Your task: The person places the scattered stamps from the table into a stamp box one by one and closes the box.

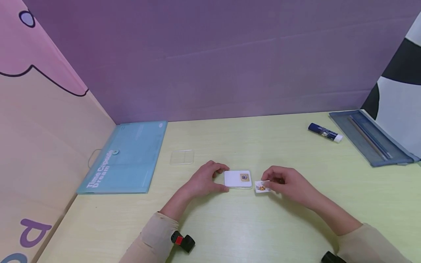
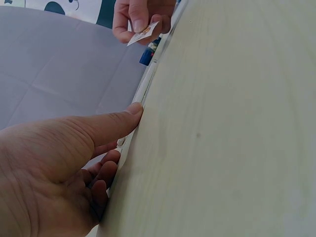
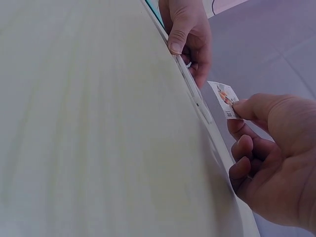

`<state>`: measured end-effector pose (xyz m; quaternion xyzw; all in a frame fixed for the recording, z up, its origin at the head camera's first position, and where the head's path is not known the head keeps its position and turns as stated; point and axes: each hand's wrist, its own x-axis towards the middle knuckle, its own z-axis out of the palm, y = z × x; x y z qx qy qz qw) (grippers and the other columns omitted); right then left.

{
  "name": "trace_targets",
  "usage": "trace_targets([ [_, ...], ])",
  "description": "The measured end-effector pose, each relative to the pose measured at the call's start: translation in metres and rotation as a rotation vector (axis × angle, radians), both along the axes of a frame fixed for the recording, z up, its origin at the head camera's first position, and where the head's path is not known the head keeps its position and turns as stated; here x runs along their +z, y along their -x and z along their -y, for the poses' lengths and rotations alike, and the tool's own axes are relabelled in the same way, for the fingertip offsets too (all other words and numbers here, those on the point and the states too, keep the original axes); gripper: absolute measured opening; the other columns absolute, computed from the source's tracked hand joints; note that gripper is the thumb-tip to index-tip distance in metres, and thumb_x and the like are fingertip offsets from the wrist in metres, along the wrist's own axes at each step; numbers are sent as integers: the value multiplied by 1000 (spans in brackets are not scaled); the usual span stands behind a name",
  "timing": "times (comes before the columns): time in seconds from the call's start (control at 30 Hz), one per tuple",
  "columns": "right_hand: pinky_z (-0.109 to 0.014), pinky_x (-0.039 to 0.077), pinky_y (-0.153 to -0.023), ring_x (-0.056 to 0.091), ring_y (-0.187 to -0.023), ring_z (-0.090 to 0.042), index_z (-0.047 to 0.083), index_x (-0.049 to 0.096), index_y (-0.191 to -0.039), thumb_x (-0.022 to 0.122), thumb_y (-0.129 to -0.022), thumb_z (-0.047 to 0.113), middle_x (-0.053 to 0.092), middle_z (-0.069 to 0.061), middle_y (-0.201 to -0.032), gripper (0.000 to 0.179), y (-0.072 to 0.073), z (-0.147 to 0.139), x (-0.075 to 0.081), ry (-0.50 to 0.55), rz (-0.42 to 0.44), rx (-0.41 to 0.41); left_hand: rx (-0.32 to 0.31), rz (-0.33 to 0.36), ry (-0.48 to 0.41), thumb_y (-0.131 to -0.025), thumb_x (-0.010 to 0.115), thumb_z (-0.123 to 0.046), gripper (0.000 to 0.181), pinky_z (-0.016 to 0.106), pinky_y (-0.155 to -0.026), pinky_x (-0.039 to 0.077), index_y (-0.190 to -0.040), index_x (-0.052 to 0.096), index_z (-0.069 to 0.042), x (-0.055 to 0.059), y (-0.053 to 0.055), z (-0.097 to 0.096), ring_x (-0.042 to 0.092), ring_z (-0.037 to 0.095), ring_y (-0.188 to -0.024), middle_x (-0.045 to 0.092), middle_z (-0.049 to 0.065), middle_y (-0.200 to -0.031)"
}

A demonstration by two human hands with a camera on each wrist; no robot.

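Observation:
A flat white rectangular piece (image 1: 232,178) with rounded corners lies on the table, a clear edge showing beneath it. A small square picture with a dark round emblem (image 1: 244,177) sits on its right part. My left hand (image 1: 208,179) holds the white piece at its left end, thumb at the near corner and forefinger at the far one. Just right of it, my right hand (image 1: 287,184) pinches a small white printed stamp-like paper (image 3: 224,100) between thumb and forefinger. An orange-brown picture shows on that paper, and its lower edge is raised in the right wrist view.
A clear rectangular plastic lid (image 1: 182,157) lies beyond my left hand. Farther left is a blue document folder (image 1: 131,160). At the back right are a dark blue glue stick (image 1: 325,132) and a grey-blue zip pouch (image 1: 371,138). A purple partition (image 1: 230,65) stands behind the table.

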<state>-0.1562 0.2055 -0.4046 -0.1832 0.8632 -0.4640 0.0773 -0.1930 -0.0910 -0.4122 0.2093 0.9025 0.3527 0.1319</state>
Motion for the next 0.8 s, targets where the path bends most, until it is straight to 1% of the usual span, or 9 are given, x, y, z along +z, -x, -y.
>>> trace_targets([
  [0.27, -24, 42, -60, 55, -73, -17, 11, 69, -99, 71, -93, 4, 64, -2, -86, 10, 7, 7, -3, 5, -9, 0, 4, 3, 2, -81, 88, -23, 56, 33, -86, 42, -132, 64, -19, -1, 1, 0, 47, 18, -100, 53, -4, -112],
  [0.5, -25, 43, -61, 56, -76, -19, 12, 69, -100, 70, -93, 4, 66, -2, -90, 10, 13, 13, -4, 4, -8, 2, 1, -4, 13, -81, 88, -23, 56, 33, -85, 42, -131, 64, -19, -3, 2, 0, 47, 18, -99, 53, -4, -111],
  [0.67, -25, 42, -60, 55, -74, -19, 12, 69, -99, 71, -94, 6, 65, -2, -88, 8, 16, 17, -4, 16, -15, 5, 8, 4, 23, -81, 88, -24, 57, 32, -86, 42, -132, 63, -19, -2, 1, -1, 47, 17, -101, 53, -5, -112],
  [0.8, -25, 42, -60, 55, -74, -19, 12, 69, -99, 71, -94, 7, 66, -2, -89, 7, 18, 20, -3, 30, -15, 7, 3, 1, 19, -81, 87, -24, 56, 32, -86, 43, -132, 63, -19, -2, 1, 0, 47, 18, -100, 53, -4, -112],
])
